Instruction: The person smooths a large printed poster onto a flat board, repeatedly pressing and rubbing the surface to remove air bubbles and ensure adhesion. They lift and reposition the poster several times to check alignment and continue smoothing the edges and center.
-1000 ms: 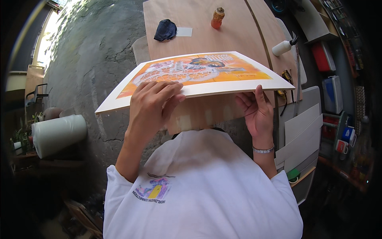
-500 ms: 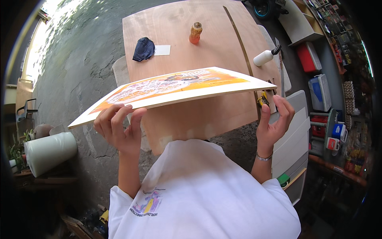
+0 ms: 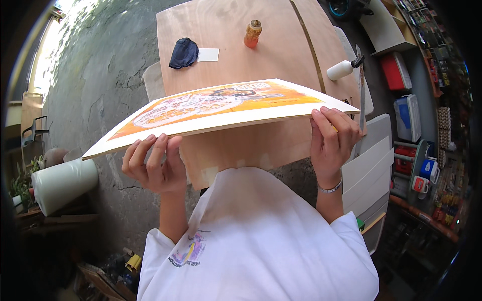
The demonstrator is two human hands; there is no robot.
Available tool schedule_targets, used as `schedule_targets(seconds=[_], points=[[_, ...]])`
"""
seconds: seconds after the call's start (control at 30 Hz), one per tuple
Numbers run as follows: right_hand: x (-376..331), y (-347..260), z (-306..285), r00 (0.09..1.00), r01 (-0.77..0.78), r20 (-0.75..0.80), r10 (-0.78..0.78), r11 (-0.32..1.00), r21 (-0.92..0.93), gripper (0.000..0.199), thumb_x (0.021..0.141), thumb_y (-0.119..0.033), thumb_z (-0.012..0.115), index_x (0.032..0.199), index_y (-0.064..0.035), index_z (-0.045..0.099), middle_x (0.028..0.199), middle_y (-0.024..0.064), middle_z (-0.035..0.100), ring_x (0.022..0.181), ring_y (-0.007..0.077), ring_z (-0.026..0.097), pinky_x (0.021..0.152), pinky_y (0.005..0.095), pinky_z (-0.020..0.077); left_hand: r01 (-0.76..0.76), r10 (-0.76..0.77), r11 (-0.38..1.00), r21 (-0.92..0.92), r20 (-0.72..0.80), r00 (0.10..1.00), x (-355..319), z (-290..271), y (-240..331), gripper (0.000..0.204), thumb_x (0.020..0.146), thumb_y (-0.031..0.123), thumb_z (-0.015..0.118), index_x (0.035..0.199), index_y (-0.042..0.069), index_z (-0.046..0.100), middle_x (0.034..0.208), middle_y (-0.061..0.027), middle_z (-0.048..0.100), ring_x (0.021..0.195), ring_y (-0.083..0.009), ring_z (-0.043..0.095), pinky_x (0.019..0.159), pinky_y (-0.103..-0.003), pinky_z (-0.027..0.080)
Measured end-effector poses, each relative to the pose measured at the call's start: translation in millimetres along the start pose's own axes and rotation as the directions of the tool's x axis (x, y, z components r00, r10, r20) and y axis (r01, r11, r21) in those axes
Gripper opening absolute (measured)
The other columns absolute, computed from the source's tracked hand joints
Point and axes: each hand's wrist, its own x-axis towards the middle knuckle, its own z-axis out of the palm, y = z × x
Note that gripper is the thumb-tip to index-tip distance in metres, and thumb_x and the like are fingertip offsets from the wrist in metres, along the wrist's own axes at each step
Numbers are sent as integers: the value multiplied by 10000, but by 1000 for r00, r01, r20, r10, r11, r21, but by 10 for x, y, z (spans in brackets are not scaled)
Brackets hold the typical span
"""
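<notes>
A flat picture panel [image 3: 211, 108], with an orange and white printed image inside a white border, is held up tilted above the plywood tabletop [image 3: 226, 30]. My left hand [image 3: 154, 163] is closed on its near edge toward the left, fingertips on top and thumb up against the edge. Near the right corner, my right hand [image 3: 334, 140] pinches the same edge with its fingers over the border. The panel hides part of the table beneath it.
Farther back on the tabletop are a dark blue cloth [image 3: 184, 53], a white card [image 3: 208, 54], a bottle of orange liquid [image 3: 252, 35] and a white bottle with a black top [image 3: 341, 69]. Pale panels [image 3: 369, 160] lean at right; a plastic-wrapped roll [image 3: 65, 185] lies left.
My right hand has moved inward from beside the panel's corner and closed on its near edge. The panel has shifted slightly; my left hand stays at the edge.
</notes>
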Motion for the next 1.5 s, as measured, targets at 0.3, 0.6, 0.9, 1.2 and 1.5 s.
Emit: schedule_targets(seconds=[0.3, 0.6, 0.9, 1.2, 1.5], points=[[42, -13, 47, 1000, -9, 18, 9, 1000, -15, 245, 917, -125, 768, 1139, -216, 717, 1093, -49, 659, 1055, 158, 617, 935, 350, 394, 23, -26, 999, 36, 59, 998, -13, -14, 19, 274, 880, 338, 835, 1088, 202, 721, 1081, 38, 648, 1184, -200, 549, 1010, -344, 477], [810, -333, 28, 932, -54, 328, -157, 832, 552, 180, 880, -190, 788, 1010, -86, 719, 896, 48, 687, 849, 233, 647, 782, 385, 473, 21, -24, 999, 46, 68, 997, -196, -56, 12, 310, 909, 388, 786, 1176, 255, 700, 1155, 47, 674, 1264, -216, 545, 1100, -415, 399], [988, -502, 249, 768, -181, 547, -334, 705, 685, 171, 890, -173, 784, 963, -29, 728, 882, 101, 679, 805, 223, 670, 717, 337, 532, 74, -76, 997, 34, 64, 995, -193, -75, 36, 356, 837, 331, 865, 1167, 302, 734, 1186, 72, 653, 1229, -205, 585, 1072, -407, 401], [1108, -557, 228, 705, -266, 626, -333, 694, 669, 96, 900, -76, 758, 951, -9, 713, 894, 95, 677, 808, 198, 678, 711, 320, 533, 46, -46, 999, 23, -24, 999, -187, -24, 3, 302, 825, 298, 861, 1112, 276, 766, 1152, 96, 670, 1180, -201, 600, 1001, -372, 406], [1055, -600, 207, 731, -221, 601, -322, 722, 656, 65, 896, -23, 736, 947, -9, 698, 885, 102, 661, 813, 218, 674, 700, 334, 527, 28, -30, 998, 50, 40, 999, -151, -109, 55, 295, 861, 208, 854, 1124, 206, 721, 1151, 31, 672, 1223, -231, 572, 1048, -362, 400]])
